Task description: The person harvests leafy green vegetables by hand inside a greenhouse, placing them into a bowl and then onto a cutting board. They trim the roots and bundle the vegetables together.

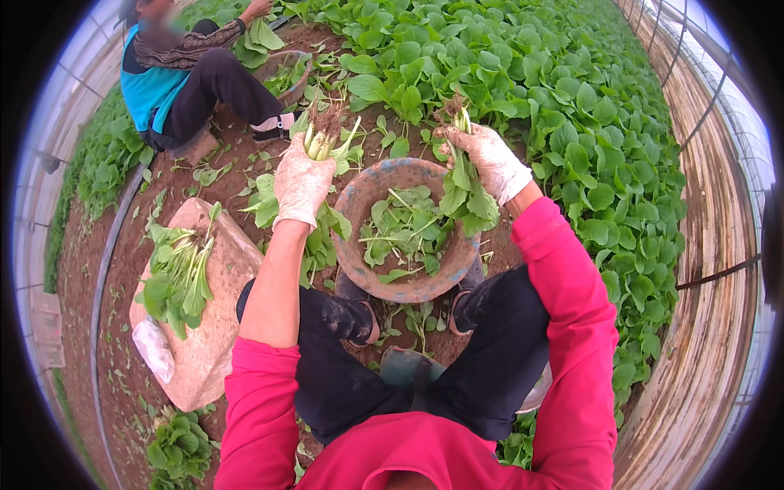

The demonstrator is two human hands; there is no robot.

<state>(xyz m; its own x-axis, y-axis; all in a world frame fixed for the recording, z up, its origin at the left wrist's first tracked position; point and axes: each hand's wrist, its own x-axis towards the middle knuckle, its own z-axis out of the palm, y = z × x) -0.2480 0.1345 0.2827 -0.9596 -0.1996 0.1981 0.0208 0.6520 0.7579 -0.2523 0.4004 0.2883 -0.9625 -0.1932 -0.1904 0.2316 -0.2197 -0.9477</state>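
Observation:
My left hand (304, 182), in a soiled thin glove, grips a bunch of leafy greens (320, 142) with the muddy roots pointing up and the leaves hanging below. On the other side, my gloved right hand (487, 158) holds a smaller bunch of greens (468, 187), roots also upward, its leaves drooping over the basin's rim. Between and below both hands, a worn round basin (352, 257) stands in front of my feet. Loose leaves and stems (407, 229) lie inside it.
To the left, a pale block (223, 269) carries pulled greens (184, 269) and a plastic bag (153, 349). Another person (184, 79) sits at upper left beside a second basin (294, 79). Dense growing greens (551, 92) fill the right. A hose (104, 288) runs along the soil.

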